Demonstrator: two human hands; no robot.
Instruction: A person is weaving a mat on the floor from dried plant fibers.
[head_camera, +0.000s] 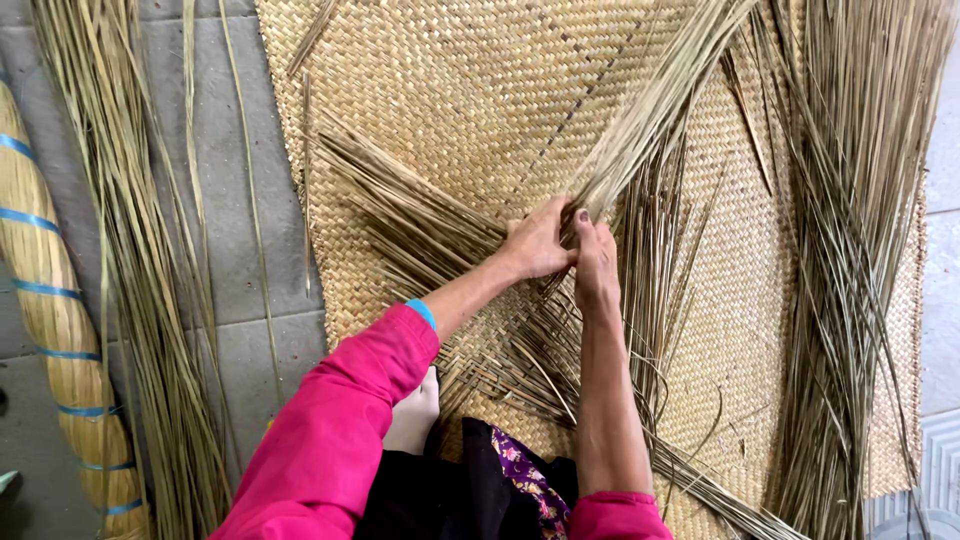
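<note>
Basically both hands are working the same spot: the left hand (535, 245) and right hand (596, 262) meet at the middle of the woven mat (450, 90), fingers closed around the base of a bundle of dry reed strands (650, 120) that fans up and away to the upper right. Left fingers curl round the strands from the left, right fingers pinch them from below; grip looks firm on both, no gap showing. A second fan of loose strands (400, 210) lies flat on the mat, running up-left from the hands, and more cross under the forearms toward the lower right. Handling, as a judgement: reeds look light, thin and springy, stiff along the length but easy to kink or split if bent sharply (dry ones tend to crack at a fold). Surface looks smooth, so a loose hold would let single strands slide out; taking them near the woven edge, where the hands sit now, keeps the bundle together. The finished weave looks flexible yet tight. Surface: the mat lies straight on a grey tiled floor (250, 250), no worktop. A long sheaf of loose reeds (150, 300) lies on the floor at left, beside a rolled mat tied with blue bands (50, 300). Another thick heap of reeds (850, 250) covers the mat's right edge. Pink sleeves (340, 430) at the bottom of the frame.
</note>
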